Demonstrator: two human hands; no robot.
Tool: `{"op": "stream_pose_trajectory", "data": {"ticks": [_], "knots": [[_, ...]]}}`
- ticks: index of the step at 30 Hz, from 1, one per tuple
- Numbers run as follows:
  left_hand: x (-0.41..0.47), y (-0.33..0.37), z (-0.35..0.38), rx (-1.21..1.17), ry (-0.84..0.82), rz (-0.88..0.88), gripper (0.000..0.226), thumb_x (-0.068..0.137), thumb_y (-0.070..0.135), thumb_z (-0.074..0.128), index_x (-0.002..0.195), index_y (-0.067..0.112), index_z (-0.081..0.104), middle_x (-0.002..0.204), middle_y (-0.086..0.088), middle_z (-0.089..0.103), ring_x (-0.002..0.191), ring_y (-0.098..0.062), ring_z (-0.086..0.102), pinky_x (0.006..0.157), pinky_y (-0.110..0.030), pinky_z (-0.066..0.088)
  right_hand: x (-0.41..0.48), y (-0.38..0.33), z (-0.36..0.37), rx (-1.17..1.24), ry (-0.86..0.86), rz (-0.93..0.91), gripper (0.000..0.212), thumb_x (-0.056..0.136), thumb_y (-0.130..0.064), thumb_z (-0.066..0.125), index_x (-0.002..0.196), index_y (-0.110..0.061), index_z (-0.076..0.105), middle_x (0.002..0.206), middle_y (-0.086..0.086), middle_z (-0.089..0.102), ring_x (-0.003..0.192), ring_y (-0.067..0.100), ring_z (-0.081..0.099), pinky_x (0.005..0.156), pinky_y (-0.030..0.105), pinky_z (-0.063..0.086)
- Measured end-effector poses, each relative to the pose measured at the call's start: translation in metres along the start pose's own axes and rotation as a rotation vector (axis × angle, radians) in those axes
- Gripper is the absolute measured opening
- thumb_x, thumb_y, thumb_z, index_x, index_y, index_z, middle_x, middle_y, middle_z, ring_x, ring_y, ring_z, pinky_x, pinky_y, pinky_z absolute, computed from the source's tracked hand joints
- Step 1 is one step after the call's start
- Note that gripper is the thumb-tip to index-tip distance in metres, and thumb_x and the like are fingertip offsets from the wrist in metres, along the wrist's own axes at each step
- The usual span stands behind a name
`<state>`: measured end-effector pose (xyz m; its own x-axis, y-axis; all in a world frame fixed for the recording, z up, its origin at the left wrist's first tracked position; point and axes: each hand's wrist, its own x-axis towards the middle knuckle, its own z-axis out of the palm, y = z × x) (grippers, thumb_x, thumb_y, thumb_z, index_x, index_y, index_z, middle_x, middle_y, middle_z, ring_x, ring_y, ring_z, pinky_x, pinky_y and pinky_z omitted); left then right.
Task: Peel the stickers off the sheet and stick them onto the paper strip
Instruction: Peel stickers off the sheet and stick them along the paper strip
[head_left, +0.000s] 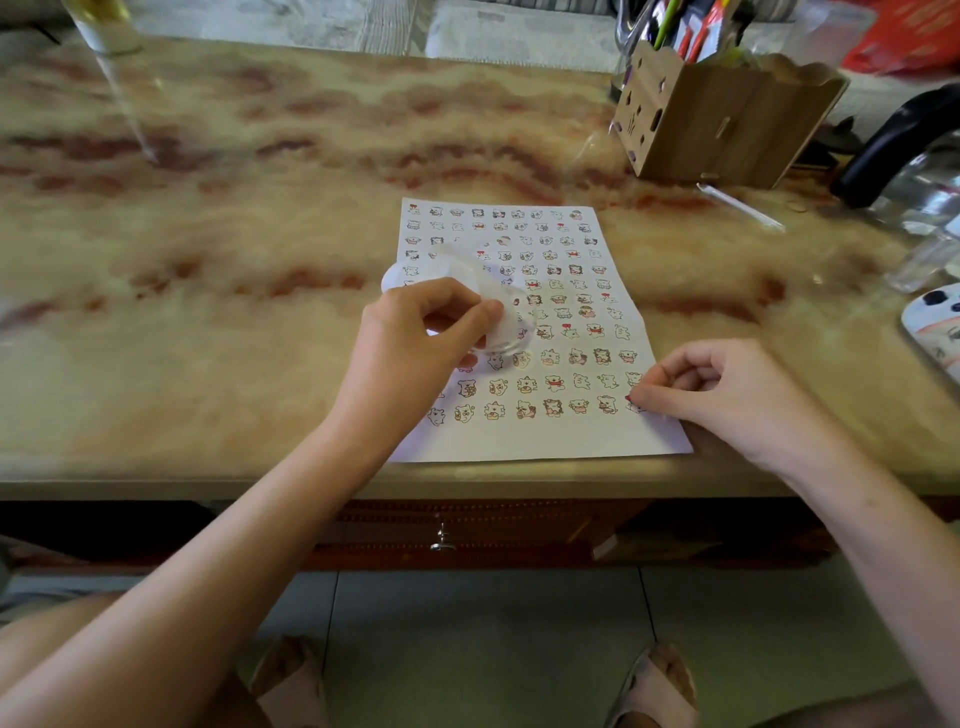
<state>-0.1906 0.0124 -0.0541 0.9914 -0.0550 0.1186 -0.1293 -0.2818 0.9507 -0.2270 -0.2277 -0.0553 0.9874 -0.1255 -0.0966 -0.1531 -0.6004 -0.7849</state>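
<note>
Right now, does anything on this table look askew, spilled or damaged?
Nothing spilled or damaged. The sticker sheet lies slightly askew to the front edge of the table; the curled strip in the left hand is blurred.

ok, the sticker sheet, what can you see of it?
The sticker sheet is white paper, lying flat near the marble-look table's front edge. Rows of cartoon animal stickers cover it; the bottom margin is bare. The left hand holds a translucent curled strip over its left middle. The right hand pinches a sticker at its lower right edge.
</note>
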Motion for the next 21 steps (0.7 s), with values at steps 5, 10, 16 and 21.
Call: {"op": "stream_pose_trajectory", "data": {"ticks": [5,10,16,21], "knots": [[-0.0008,-0.0007,0.0005,0.002,-0.006,-0.019,0.013,0.089,0.018,0.066,0.082,0.009,0.071,0.074,-0.002,0.073,0.07,-0.02,0.07,0.074,-0.029,0.059,0.0008,-0.0006,-0.0028,-0.046,-0.035,0.008,0.017,0.075,-0.023,0.08,0.077,-0.015,0.064,0.056,0.002,0.057,0.047,0.013,0.043,0.054,0.028,0.031],[-0.0006,-0.0016,-0.0007,0.002,-0.011,-0.037,0.012,0.089,0.018,0.066,0.082,0.009,0.071,0.077,-0.006,0.074,0.07,-0.022,0.071,0.077,-0.033,0.059,0.0007,-0.0026,-0.0061,-0.088,-0.065,0.031,0.01,0.083,-0.022,0.073,0.08,-0.016,0.065,0.055,-0.003,0.057,0.04,0.008,0.044,0.046,0.026,0.033],[-0.0013,-0.0016,-0.0002,0.013,-0.016,-0.036,0.013,0.089,0.019,0.066,0.082,0.01,0.071,0.077,-0.005,0.073,0.071,-0.023,0.071,0.08,-0.038,0.058,0.0022,-0.0029,-0.0075,-0.077,-0.109,0.052,0.013,0.079,-0.02,0.076,0.082,-0.016,0.064,0.051,-0.007,0.055,0.04,0.007,0.044,0.04,0.023,0.033],[-0.0023,-0.0009,-0.0003,0.015,-0.014,-0.039,0.012,0.089,0.02,0.066,0.082,0.011,0.071,0.077,-0.004,0.073,0.07,-0.021,0.071,0.081,-0.039,0.058,0.0018,-0.0045,-0.0087,-0.074,-0.129,0.056,0.017,0.077,-0.024,0.078,0.083,-0.016,0.063,0.055,-0.004,0.055,0.041,0.009,0.044,0.038,0.021,0.032]]}}
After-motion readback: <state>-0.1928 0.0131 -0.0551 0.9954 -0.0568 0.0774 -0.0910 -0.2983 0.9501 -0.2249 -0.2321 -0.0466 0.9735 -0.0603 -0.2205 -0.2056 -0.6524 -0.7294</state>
